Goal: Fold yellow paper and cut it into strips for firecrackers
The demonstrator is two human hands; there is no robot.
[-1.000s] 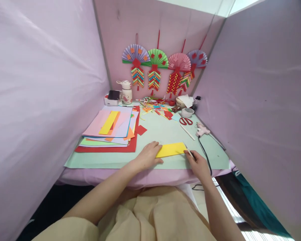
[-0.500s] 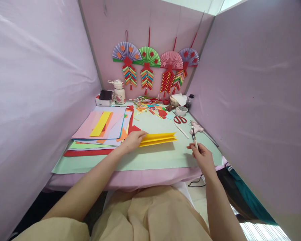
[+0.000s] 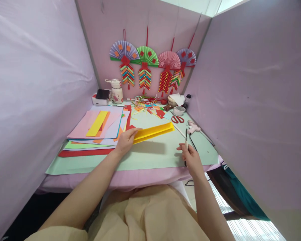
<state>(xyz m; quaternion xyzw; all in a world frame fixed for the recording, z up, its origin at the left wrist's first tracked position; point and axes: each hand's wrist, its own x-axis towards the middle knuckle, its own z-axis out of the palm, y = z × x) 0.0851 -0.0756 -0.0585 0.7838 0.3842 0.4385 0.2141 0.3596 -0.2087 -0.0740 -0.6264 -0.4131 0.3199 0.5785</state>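
Note:
My left hand grips the left end of a pleated yellow paper strip. The strip is raised off the table, with its right end tilted up and a shadow beneath it. My right hand is closed around a small knife with a whitish handle; its dark blade points up and away from me. Knife and yellow paper are apart. Beside my left hand lies a stack of coloured paper sheets, topped by a flat yellow strip.
Red-handled scissors, a white stick and a pink glue gun with a cord lie at the right. Paper scraps, a bottle and a tape roll stand farther back. Paper fan ornaments hang behind.
The yellow paper has risen at its right end and tilted upward. My right hand has moved left with the knife, closer to the paper. The view has shifted slightly.

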